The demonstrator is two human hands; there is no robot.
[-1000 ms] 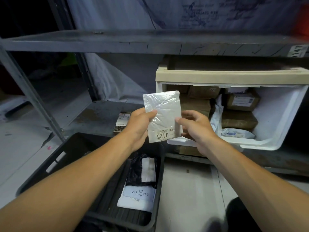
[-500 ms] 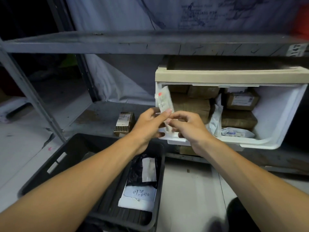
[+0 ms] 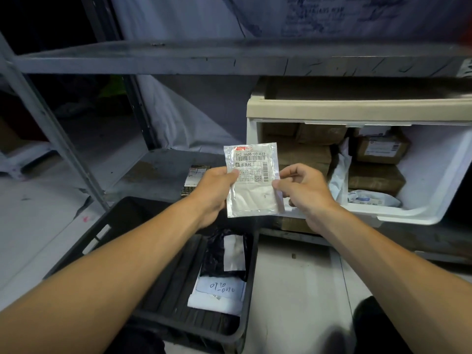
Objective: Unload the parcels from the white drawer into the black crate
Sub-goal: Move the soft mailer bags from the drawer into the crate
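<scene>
Parcel (image 3: 251, 181) – a flat, crinkly silver pouch with a printed label – stands upright between both hands, above the black crate (image 3: 107, 226). Left hand (image 3: 214, 190) and right hand (image 3: 301, 192) pinch its side edges. White drawer (image 3: 434, 190) behind holds brown boxes (image 3: 375, 175).
</scene>
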